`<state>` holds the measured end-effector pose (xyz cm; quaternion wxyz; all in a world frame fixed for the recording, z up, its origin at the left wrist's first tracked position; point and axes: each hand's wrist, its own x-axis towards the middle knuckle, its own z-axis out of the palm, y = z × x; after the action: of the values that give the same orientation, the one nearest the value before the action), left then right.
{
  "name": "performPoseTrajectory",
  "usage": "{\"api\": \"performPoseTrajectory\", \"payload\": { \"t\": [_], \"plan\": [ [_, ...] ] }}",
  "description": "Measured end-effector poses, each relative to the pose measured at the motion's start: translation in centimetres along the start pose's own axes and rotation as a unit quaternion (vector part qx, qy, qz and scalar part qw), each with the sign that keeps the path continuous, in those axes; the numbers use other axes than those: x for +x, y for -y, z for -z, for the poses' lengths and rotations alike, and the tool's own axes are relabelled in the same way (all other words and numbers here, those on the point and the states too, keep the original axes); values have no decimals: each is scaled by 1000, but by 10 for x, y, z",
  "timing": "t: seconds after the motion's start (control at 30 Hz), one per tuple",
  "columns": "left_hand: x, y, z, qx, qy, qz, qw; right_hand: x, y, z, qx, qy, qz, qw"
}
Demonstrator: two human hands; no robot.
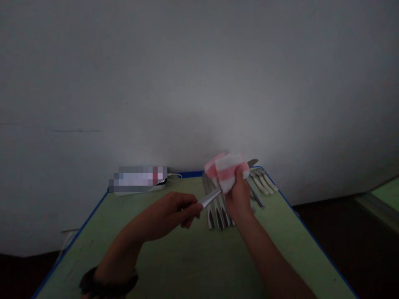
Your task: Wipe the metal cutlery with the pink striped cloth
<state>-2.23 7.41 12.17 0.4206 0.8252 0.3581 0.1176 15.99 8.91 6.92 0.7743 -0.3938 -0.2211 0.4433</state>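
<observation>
My left hand (182,211) is closed round the handle of a table knife (210,198), which slants up to the right. A pink and white striped cloth (229,168) is wrapped round the middle of the knife, and my right hand (239,197) grips the cloth against it. The blade's rounded tip sticks out past the cloth on the right. Below the cloth, several knives (219,216) lie side by side on the green table (174,265), their upper parts partly hidden by the cloth and my right hand.
Several forks or spoons with pale handles (264,182) lie at the table's back right, beside more dark metal cutlery (258,197). At the back left stands a blurred-out box-like object (137,180) with a white cable (177,177). A grey wall (199,83) rises behind the table.
</observation>
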Motion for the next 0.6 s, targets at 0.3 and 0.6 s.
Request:
{"api": "performPoseTrajectory", "payload": {
  "t": [0.3,0.6],
  "plan": [
    [-15,11,14,-20,57,11,998,27,32,11,93,-100,29,990],
    [5,0,-7,-18,14,14,1000,-15,-11,-3,-92,-38,-23,995]
  ]
}}
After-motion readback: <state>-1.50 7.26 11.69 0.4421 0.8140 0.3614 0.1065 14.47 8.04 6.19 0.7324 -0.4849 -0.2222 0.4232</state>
